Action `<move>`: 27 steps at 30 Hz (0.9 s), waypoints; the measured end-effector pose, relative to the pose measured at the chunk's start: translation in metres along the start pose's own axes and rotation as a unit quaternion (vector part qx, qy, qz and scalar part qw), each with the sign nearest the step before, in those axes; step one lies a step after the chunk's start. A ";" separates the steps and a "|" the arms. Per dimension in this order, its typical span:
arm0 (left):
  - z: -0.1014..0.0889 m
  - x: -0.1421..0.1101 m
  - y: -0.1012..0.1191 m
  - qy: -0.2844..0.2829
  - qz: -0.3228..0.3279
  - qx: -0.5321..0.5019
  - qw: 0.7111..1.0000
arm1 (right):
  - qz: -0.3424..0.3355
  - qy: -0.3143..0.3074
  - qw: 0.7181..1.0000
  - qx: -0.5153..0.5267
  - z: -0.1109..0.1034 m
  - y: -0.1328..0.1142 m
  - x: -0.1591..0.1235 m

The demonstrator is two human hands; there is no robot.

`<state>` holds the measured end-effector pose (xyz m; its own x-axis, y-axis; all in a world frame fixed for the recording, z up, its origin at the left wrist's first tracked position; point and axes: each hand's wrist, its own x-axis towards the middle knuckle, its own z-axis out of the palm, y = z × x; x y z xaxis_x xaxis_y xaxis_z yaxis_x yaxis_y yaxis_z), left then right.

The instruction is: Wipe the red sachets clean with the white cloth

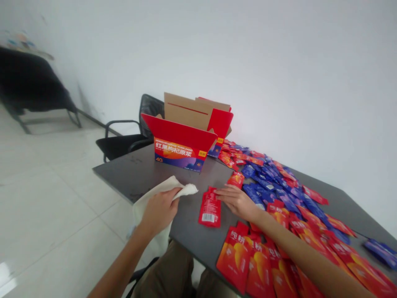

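Note:
My left hand (159, 209) is closed on a white cloth (161, 194) that drapes over the near edge of the dark grey table (130, 174). My right hand (237, 200) lies flat with fingers stretched out, its fingertips touching the top of a red sachet (210, 210) lying on the table in front of me. Another small red sachet (235, 179) lies just beyond the right hand.
An open red cardboard box (182, 142) with raised flaps stands at the table's far end. Several red and blue sachets (279, 186) cover the right side of the table. A black chair (124, 140) stands behind the box, against a white wall.

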<state>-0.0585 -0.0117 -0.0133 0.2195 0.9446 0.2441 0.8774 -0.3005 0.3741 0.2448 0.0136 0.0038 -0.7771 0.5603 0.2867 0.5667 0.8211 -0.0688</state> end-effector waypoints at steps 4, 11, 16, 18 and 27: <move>0.001 0.001 0.000 -0.001 0.019 0.011 1.000 | 0.079 0.002 0.995 0.063 -0.002 -0.014 0.002; -0.013 0.013 0.032 0.011 0.147 0.006 0.989 | 0.229 -0.019 0.935 0.270 0.013 -0.026 0.008; 0.008 0.016 0.062 -0.042 0.307 0.031 0.950 | 0.212 0.015 0.930 0.300 0.030 -0.021 0.007; 0.017 0.010 0.063 -0.061 0.358 0.041 0.931 | 0.216 0.001 0.931 0.293 0.032 -0.018 0.007; 0.016 0.040 0.054 -0.124 0.403 0.055 0.905 | 0.216 0.005 0.925 0.313 0.028 -0.020 0.009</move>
<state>0.0046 0.0114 0.0024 0.8839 0.4296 0.1850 0.4244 -0.9029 0.0689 0.2188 0.0052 -0.0193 -0.5109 0.8523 0.1123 0.5513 0.4251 -0.7179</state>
